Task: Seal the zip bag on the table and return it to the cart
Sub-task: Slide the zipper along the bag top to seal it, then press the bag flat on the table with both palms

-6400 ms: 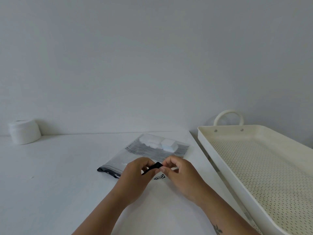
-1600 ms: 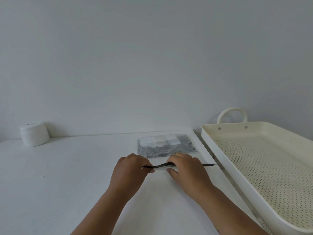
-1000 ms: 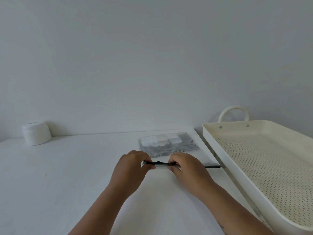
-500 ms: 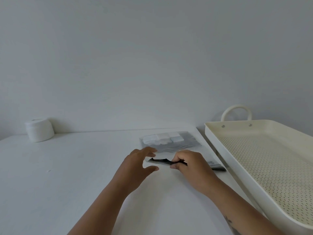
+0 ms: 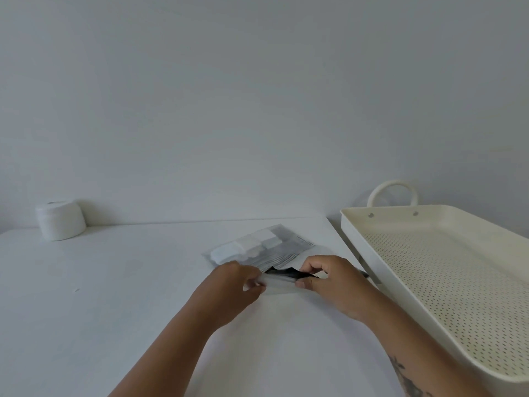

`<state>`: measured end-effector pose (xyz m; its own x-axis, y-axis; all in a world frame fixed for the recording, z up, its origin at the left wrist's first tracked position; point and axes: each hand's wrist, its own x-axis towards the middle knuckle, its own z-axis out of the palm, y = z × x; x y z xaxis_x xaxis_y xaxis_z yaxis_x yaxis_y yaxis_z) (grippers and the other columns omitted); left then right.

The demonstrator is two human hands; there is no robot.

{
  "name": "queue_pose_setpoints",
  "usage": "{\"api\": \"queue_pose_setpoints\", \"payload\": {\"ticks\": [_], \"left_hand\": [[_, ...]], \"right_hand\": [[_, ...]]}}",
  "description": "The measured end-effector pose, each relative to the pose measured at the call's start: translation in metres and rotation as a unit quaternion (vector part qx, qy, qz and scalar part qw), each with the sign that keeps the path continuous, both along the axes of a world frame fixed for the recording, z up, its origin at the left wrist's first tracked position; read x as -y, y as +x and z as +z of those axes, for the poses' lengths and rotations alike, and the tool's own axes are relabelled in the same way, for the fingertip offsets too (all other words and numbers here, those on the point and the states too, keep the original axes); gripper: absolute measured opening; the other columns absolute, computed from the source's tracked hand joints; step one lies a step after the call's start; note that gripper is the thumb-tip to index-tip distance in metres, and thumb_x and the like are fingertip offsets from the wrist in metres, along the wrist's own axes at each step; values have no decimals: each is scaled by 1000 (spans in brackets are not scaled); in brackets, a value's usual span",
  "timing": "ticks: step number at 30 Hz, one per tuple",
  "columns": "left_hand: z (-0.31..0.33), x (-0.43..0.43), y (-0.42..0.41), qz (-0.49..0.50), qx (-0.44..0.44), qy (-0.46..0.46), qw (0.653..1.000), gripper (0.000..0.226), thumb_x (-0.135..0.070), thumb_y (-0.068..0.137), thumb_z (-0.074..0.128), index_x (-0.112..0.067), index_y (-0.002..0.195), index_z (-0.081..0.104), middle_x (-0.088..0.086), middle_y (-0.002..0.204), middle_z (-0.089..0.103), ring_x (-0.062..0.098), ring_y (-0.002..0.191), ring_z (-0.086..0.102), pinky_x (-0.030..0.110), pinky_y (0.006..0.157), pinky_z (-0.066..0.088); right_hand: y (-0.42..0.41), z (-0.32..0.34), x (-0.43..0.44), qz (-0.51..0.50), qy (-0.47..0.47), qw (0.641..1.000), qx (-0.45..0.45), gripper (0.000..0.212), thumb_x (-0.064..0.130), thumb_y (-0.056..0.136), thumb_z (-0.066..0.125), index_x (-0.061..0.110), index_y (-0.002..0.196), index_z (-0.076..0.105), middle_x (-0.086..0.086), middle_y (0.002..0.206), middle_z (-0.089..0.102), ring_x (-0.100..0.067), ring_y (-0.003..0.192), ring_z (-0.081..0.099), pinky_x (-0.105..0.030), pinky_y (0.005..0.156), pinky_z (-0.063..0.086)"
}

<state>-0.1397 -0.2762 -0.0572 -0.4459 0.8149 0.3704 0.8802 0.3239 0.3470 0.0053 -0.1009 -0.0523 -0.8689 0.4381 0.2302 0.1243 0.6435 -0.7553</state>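
Zip bag (image 5: 264, 250) flat on the table (image 5: 114, 282), its black closure strip (image 5: 282, 273) at the near edge, running left to right between the two hands. Left hand (image 5: 232, 285) pinches the strip's left end; right hand (image 5: 329, 282) pinches farther right, fingers curled over it. Strip buckles upward between the grips, so the seal looks unfinished. Cart tray (image 5: 355, 239) stands just right of the bag, making the right hand the nearer for the transfer.
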Motion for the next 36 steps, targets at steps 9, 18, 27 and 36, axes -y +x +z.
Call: {"api": "queue_pose_setpoints", "payload": {"ticks": [9,18,27,36], "left_hand": [[3,2,8,-51,206,-4,977,74,-92,63,37,-31,82,73,-17,87,74,-4,86,64,20,81,48],[-27,-15,-8,85,25,-118,989,63,-63,90,37,-43,147,21,-16,160,18,17,148,2,42,117,4],[-13,-14,10,107,-23,-208,972,56,-71,86,23,-40,126,49,-15,133,50,21,124,31,44,99,21],[-2,-22,39,131,-123,-72,981,37,-39,99,23,-30,109,57,-7,121,59,24,125,40,40,99,32]], "right_hand": [[12,16,-12,12,-197,980,-5,64,83,72,45,30,92,76,12,96,77,-7,90,72,-31,93,42],[-20,-24,18,-63,134,985,85,63,58,90,43,31,146,31,4,155,33,-18,143,26,-41,116,25],[-21,-28,13,-50,210,950,228,76,65,92,26,17,151,20,1,162,18,-21,149,9,-50,121,3],[-10,-13,8,-136,261,947,131,35,43,96,40,23,117,60,1,122,61,-24,105,58,-39,96,42]]}}
